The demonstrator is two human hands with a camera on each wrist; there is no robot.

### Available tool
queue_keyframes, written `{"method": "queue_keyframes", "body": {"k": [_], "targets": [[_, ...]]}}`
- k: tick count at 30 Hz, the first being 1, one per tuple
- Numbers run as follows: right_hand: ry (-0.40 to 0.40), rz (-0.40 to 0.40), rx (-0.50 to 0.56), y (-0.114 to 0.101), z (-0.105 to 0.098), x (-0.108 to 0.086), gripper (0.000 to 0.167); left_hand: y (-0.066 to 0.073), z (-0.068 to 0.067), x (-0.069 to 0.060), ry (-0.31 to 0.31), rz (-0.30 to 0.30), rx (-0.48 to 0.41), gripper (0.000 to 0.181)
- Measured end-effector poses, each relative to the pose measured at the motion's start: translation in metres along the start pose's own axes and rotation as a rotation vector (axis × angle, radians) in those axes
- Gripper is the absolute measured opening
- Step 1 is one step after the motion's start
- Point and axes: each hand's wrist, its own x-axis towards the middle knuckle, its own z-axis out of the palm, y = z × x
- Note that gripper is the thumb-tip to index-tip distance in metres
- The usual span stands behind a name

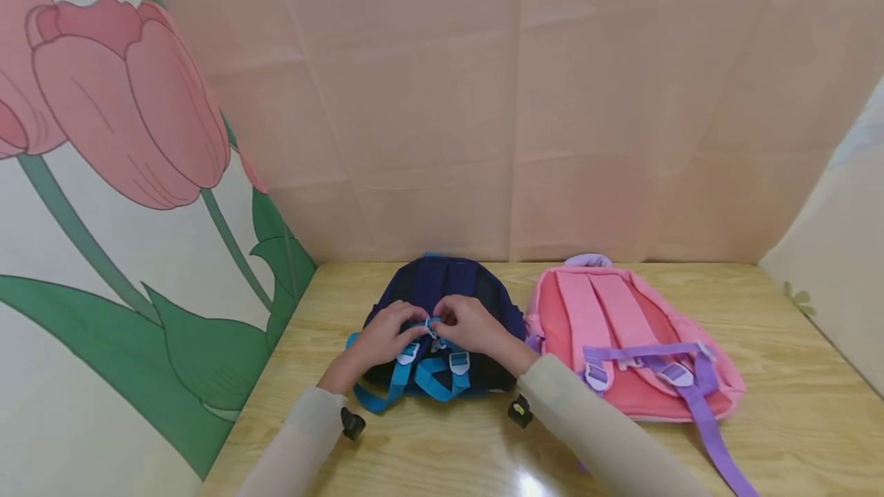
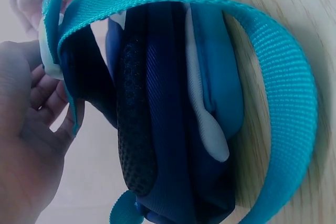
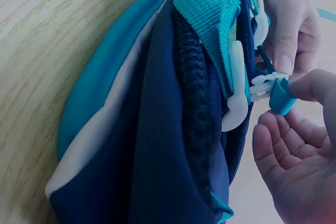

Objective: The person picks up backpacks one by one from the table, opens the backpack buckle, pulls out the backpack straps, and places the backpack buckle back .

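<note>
A navy backpack [image 1: 445,274] lies on the table, its shoulder straps facing up. Over its middle, both hands meet at a small white buckle [image 3: 265,85] on a blue strap. The right hand [image 1: 476,326] pinches the short blue webbing end [image 3: 282,98] between thumb and fingers. Opposite it, the left hand [image 1: 390,334] has thumb and fingers on the buckle's other side. White strap adjusters [image 1: 459,362] with loose blue webbing [image 1: 376,403] hang below the hands. In the left wrist view a wide loop of webbing [image 2: 289,98] arches beside the bag.
A pink backpack [image 1: 638,328] lies to the right with purple straps [image 1: 711,436], one running over the table's front part. The wooden table [image 1: 442,451] meets a pinkish cloth backdrop [image 1: 414,98]. A tulip-printed panel [image 1: 138,251] stands on the left.
</note>
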Motion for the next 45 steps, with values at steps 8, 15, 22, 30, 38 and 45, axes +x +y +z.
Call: {"method": "queue_keyframes", "body": {"k": [8, 15, 22, 30, 38, 45], "targets": [[0.016, 0.016, -0.014, 0.0027, -0.0014, -0.0027, 0.007, -0.0003, -0.0004, -0.0009, 0.003, 0.003, 0.010, 0.020], [0.001, 0.012, 0.012, 0.0008, 0.0002, 0.0004, 0.010, -0.0010, -0.0004, -0.0002, 0.004, 0.018, 0.017, 0.020], [0.017, 0.009, -0.016, 0.0009, -0.0019, -0.0020, 0.007, -0.0002, -0.0008, -0.0004, 0.002, 0.009, 0.022, 0.019], [0.017, -0.029, -0.004, -0.0009, -0.0027, -0.0003, 0.011, -0.0002, -0.0009, -0.0010, 0.005, 0.021, 0.027, 0.021], [0.018, -0.012, -0.022, 0.0003, -0.0030, -0.0019, 0.006, 0.0013, -0.0017, -0.0002, 0.008, 0.025, 0.029, 0.020], [0.036, -0.038, -0.014, 0.0016, -0.0039, -0.0029, 0.007, 0.0017, -0.0020, -0.0001, 0.005, 0.025, 0.027, 0.020]]}}
